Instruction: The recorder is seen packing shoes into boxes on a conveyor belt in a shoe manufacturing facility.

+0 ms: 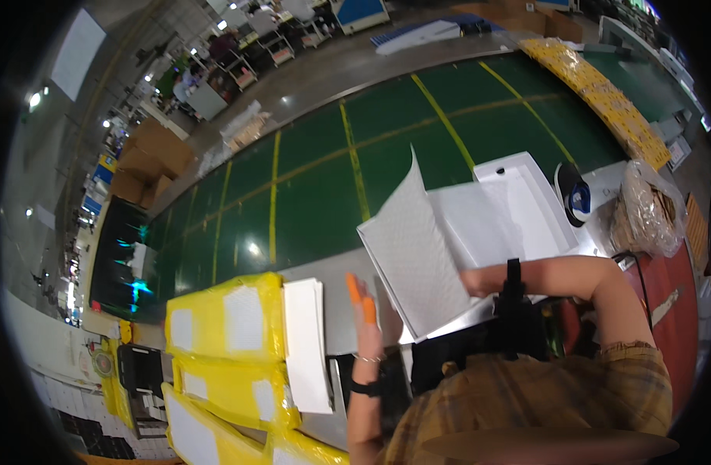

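Observation:
My left hand [365,318], with orange finger covers and a dark wristband, is held upright at the table's near edge. Its fingers are stretched out and nothing is in them. Just right of it, a white textured packing sheet [417,260] stands tilted, one corner curling up. My right hand [473,282] reaches in from the right, and its fingers are hidden behind that sheet. Beyond the sheet lies a shallow white box part [530,205] with a dark hole near its far end. A thin translucent sheet [479,225] lies between them.
Yellow-wrapped packages [274,318] with a stack of white boards [307,345] beside them are at left. A green conveyor belt [309,205] with yellow lines runs across. A dark roll [574,195], a plastic bag [648,213] and a yellow wrapped strip [596,97] are at right.

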### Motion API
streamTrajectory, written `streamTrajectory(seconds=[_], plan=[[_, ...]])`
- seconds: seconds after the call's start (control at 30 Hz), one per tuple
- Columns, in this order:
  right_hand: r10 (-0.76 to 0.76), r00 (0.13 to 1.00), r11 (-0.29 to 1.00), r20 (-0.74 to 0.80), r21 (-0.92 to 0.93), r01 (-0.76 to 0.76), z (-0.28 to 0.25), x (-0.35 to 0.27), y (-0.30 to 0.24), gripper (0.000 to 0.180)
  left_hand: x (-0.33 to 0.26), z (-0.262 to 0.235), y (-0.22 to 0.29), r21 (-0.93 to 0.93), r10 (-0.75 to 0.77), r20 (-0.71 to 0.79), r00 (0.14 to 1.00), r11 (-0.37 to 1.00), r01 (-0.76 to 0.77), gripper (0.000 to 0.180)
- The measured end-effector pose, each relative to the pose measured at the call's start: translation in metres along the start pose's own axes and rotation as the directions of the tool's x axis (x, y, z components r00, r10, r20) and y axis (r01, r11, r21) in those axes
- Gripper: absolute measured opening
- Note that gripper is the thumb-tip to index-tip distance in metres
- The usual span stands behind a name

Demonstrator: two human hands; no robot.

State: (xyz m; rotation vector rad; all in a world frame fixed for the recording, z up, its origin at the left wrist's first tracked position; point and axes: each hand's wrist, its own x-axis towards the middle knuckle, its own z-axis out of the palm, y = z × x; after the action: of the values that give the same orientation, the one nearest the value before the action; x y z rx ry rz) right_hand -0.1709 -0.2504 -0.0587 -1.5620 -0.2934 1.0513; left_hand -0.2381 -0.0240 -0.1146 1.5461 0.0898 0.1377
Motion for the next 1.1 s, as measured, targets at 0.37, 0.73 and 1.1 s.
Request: streamTrajectory(seconds=[0.37,0.73,1.1], plan=[[-0.142,0.976,0.583,0.167,-0.783,0.219,-0.041,-0.109,0.026,0.042,0.087,0.104,0.041,0.731,-0.355,0.679,0.643,0.247,-0.636,0.117],[-0.570,0.230,0.580,-0.789,-0.585,-0.568,-0.184,-0.223,0.188,0.058,0.093,0.134,0.046,0.680,-0.689,0.575,0.441,0.104,-0.726,0.109],[-0.428,0.200,0.870,-0.882,-0.342,0.354,-0.179,-0.231,0.117,0.035,0.097,0.109,0.122,0.742,-0.285,0.659,0.696,0.092,-0.664,0.057]])
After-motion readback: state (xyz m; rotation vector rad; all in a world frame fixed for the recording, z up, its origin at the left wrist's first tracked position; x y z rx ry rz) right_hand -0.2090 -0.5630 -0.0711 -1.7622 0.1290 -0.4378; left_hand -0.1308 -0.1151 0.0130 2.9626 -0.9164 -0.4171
